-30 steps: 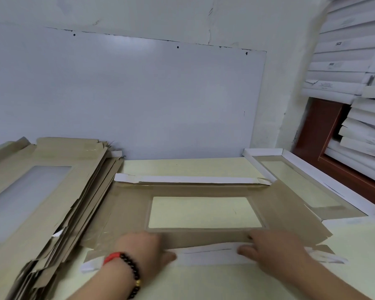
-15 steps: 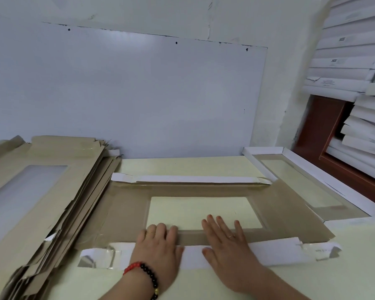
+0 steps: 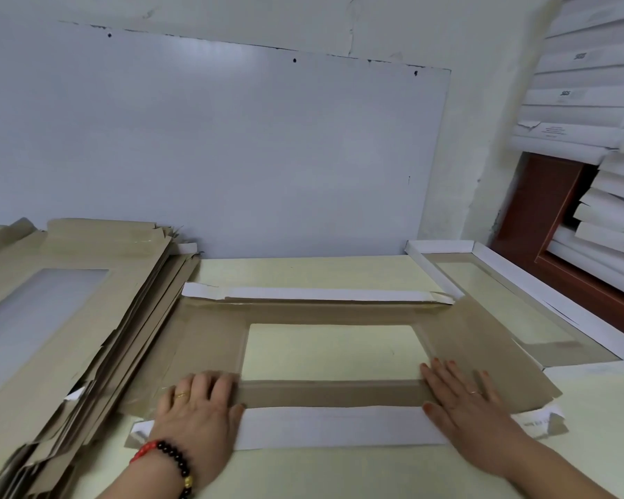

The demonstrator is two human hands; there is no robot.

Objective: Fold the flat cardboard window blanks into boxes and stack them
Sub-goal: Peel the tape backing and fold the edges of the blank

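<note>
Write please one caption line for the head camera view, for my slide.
Both hands, left hand and right hand, press flat the near white flap of a cardboard window blank on the table.

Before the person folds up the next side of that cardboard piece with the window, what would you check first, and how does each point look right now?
1. Blank lies flat on the table: ok.
2. Near white flap folded over and pressed down: ok.
3. Left hand and right hand pressing near the two ends of the crease: ok, both lie flat.
4. Far white flap folded over: ok.
5. Brown side panels raised: not ok, both lie flat.
6. Room on the right: not ok, the blank's right panel overlaps the finished box.
</note>
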